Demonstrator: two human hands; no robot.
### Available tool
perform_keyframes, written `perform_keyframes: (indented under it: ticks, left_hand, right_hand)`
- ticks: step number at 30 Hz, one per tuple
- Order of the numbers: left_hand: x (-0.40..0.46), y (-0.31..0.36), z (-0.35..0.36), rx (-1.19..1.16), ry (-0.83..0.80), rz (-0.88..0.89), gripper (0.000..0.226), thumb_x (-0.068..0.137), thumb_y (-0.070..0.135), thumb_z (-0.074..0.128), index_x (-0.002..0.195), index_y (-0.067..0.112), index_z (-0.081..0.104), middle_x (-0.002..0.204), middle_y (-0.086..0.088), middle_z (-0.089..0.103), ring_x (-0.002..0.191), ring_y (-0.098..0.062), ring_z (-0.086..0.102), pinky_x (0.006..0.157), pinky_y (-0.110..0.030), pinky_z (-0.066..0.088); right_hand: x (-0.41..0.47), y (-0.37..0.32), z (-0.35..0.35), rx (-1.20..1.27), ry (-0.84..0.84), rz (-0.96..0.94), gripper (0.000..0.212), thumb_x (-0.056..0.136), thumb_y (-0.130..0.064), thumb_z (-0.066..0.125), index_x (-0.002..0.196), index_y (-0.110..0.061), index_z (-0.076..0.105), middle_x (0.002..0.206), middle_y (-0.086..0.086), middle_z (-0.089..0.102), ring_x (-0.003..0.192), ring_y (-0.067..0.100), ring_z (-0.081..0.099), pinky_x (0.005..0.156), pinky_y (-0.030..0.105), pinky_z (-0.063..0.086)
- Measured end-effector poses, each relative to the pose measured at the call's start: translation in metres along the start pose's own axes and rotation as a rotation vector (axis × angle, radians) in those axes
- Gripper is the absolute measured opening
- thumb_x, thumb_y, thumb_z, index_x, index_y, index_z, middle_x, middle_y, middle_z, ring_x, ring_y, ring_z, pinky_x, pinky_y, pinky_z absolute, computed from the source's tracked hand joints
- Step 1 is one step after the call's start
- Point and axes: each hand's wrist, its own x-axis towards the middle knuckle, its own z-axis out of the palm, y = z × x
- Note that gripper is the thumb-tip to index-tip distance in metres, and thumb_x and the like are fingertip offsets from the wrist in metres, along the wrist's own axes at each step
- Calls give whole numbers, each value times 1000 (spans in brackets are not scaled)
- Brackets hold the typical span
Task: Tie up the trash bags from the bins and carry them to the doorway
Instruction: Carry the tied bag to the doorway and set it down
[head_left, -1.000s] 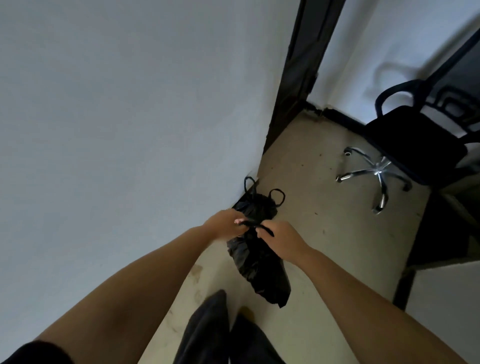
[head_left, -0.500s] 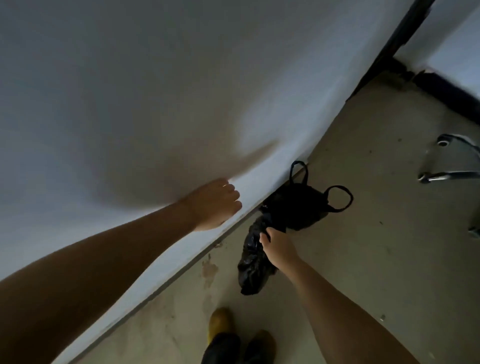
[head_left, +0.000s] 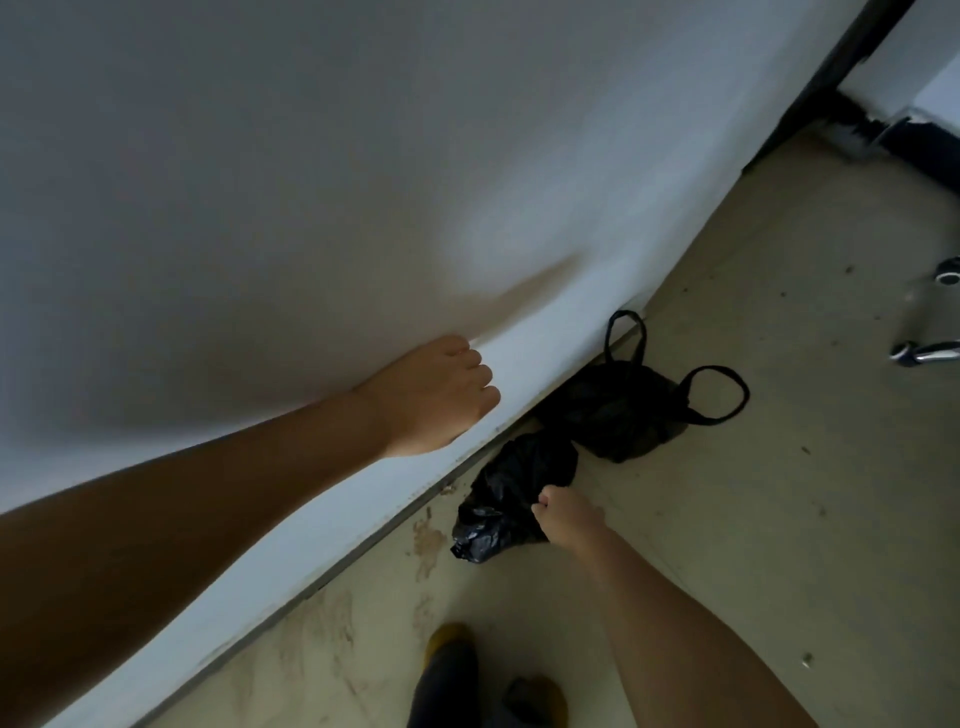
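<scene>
Two black trash bags lie on the floor at the foot of the white wall. The farther bag has two handle loops sticking out. The nearer, smaller bag is crumpled, and my right hand grips its top, low near the floor. My left hand is up against the wall with its fingers curled and nothing in it.
The white wall fills the left and top. A dark door frame stands at the upper right. Chrome chair legs with casters reach in at the right edge. My feet stand on the stained floor below.
Both hands held the bag a second ago. My left hand let go and went to the wall. My right hand lowered the bag to the floor beside the other bag.
</scene>
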Motion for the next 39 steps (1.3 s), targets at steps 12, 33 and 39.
perform_keyframes:
  ticks: [12,33,39]
  left_hand:
    - [-15,10,-160,-393,-399,-177,37,98,20,34,132,14,47,126,-7,53,117,-24,49,93,-34,43]
    - [-130,26,-232,-762,-320,-772,40,99,25,33,138,20,39,140,-7,46,125,-26,47,100,-38,40]
    - [-177,60,-231,-933,-290,-1181,39,99,24,35,136,18,41,137,-9,48,120,-28,50,97,-38,42]
  right_hand:
    - [-230,-17,-179,-133,102,9,43,97,-36,38,135,-16,42,136,11,49,126,31,45,105,46,34]
    - [-348,-96,-223,-424,254,-220,37,99,-31,33,129,-14,47,128,10,51,119,32,46,108,54,28]
    - [-339,-136,-222,-723,115,-437,36,100,-29,30,128,-13,45,128,10,51,118,31,46,101,47,34]
